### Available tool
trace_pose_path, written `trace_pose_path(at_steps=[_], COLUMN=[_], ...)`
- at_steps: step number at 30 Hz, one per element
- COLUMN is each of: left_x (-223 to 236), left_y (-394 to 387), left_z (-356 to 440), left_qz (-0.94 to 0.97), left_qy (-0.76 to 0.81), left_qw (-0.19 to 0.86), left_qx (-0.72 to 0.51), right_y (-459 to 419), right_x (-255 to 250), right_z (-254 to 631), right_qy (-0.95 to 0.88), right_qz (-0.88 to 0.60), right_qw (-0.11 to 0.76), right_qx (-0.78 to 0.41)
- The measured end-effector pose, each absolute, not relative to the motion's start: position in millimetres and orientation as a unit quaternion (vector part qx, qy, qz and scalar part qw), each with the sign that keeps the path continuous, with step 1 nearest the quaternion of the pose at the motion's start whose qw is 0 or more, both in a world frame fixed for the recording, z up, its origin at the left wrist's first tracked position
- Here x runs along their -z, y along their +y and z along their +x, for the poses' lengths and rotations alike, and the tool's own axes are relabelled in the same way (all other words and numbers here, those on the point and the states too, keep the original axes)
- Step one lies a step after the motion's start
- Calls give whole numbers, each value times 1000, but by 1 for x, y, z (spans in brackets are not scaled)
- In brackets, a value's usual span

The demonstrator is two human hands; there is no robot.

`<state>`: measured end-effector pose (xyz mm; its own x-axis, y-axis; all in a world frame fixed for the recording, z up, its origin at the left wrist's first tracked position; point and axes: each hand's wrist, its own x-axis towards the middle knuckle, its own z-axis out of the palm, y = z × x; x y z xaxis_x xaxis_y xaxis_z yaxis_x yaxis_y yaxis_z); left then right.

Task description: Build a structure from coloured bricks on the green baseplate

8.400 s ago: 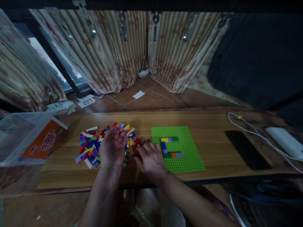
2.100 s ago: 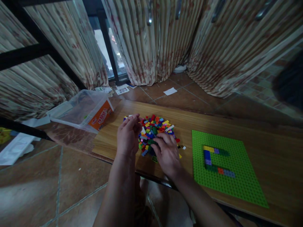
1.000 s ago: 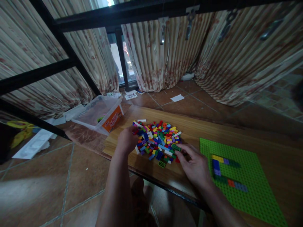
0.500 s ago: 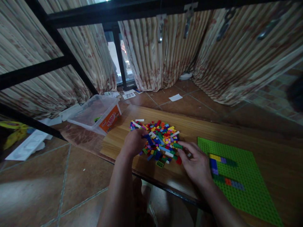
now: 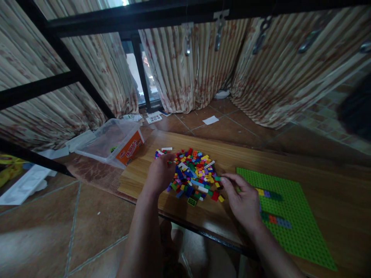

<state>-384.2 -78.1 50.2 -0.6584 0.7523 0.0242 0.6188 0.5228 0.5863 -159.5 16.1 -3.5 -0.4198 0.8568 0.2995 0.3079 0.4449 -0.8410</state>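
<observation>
My right hand (image 5: 242, 197) is nearly closed, thumb and finger pinching a green brick (image 5: 218, 178) between the brick pile (image 5: 197, 173) and the green baseplate (image 5: 301, 220). My left hand (image 5: 161, 172) is over the pile's left side, fingers loosely curled; I can't tell whether they hold anything. The pile lies on the wooden table (image 5: 232, 154).

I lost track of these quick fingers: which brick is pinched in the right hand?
The green brick poking out past the right hand's thumb and fingertips; the bricks in the pile lie loose on the table instead.
</observation>
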Motion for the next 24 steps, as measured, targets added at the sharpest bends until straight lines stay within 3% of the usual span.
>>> trace_pose_path(at_steps=[11, 17, 24], left_x=[-48, -39, -28], left_y=[-52, -35, -19], left_z=[-338, -276, -225], left_qz=[534, 627, 694], left_qy=[743, 682, 640], left_qw=[139, 179, 183], left_qx=[-378, -333, -274], right_y=[58, 86, 101], right_x=[-21, -17, -8], right_z=[-98, -40, 8], right_qy=[-574, -530, -587], right_qz=[-500, -546, -518], right_qw=[482, 495, 398], right_qx=[-433, -419, -477])
